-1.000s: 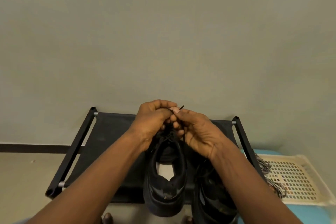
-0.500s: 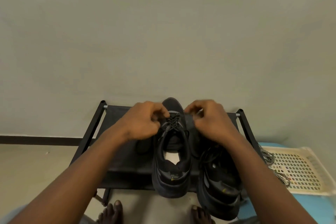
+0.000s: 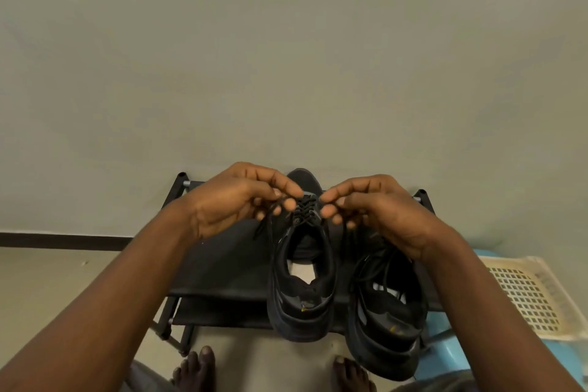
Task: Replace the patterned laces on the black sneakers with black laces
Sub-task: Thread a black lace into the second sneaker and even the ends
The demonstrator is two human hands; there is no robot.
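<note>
Your left grip (image 3: 235, 204) is pinching one end of the black lace (image 3: 304, 212), and your right grip (image 3: 381, 213) is seemingly pinching the other. Both are pulling outward to snug the crossings between them. Just below them, the sneaker (image 3: 302, 283) is sitting steady on the shoe rack (image 3: 222, 267), with the second sneaker (image 3: 386, 312) lying under your right wrist. The right-hand strand is blending into the dark, and no patterned laces are showing clearly.

Black sneakers (image 3: 302, 280), black laces (image 3: 304, 209)

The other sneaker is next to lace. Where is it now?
Head view, lower right: the second sneaker stands on the black rack, just right of the sneaker being laced, below the right hand.
</note>
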